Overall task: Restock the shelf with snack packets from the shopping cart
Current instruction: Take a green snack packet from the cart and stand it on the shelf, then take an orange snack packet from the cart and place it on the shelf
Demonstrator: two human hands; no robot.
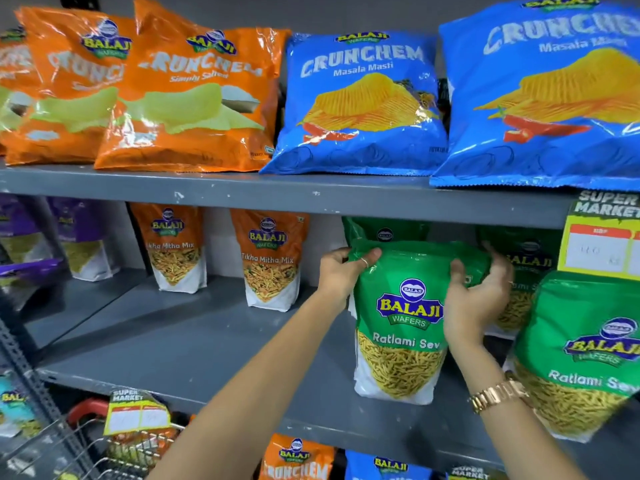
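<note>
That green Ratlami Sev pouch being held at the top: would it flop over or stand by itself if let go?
The green Ratlami Sev pouch probably stands: its base sits flat on the grey metal shelf, like the orange pouches nearby. Its top looks floppy, creasing under both hands. The glossy film may be slippery.

One head-worn view — close, facing the grey shelf (277,194) straight on, tilted slightly down.

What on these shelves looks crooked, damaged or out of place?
Nothing looks damaged or spilled. On the top shelf the orange Crunchem packets lean and overlap instead of standing straight. On the middle shelf, both hands, left hand and right hand, hold the top of an upright green Ratlami Sev packet.
</note>
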